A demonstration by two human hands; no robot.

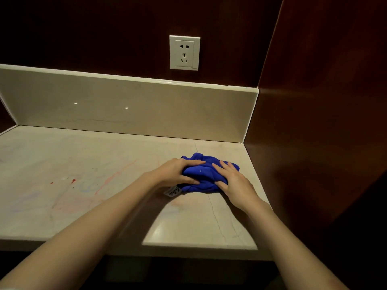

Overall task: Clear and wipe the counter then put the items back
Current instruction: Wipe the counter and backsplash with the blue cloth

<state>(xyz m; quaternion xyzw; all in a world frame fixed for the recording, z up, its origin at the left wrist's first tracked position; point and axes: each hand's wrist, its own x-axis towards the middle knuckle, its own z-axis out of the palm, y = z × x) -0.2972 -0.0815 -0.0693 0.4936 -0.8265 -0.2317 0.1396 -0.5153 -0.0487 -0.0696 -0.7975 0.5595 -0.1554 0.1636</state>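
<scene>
Both my hands are on the blue cloth (201, 174), which lies bunched on the counter (83, 164) in the right part of the frame, a little below the middle and near the dark wooden side wall (314, 122). My left hand (178, 171) comes from the lower left and holds the left side of the cloth, with the fingers over the top and the thumb curled at the near edge. My right hand (232, 181) lies on the right side of the cloth with the fingers straight and a little spread, pressing down. The two hands are close together but they do not touch. A small white label (172, 191) of the cloth shows just below my left hand. On the left part of the counter I see red spots (73, 181) and faint pink lines. In the upper middle, a white socket (184, 52) sits on the dark wall above the beige backsplash (125, 105).
</scene>
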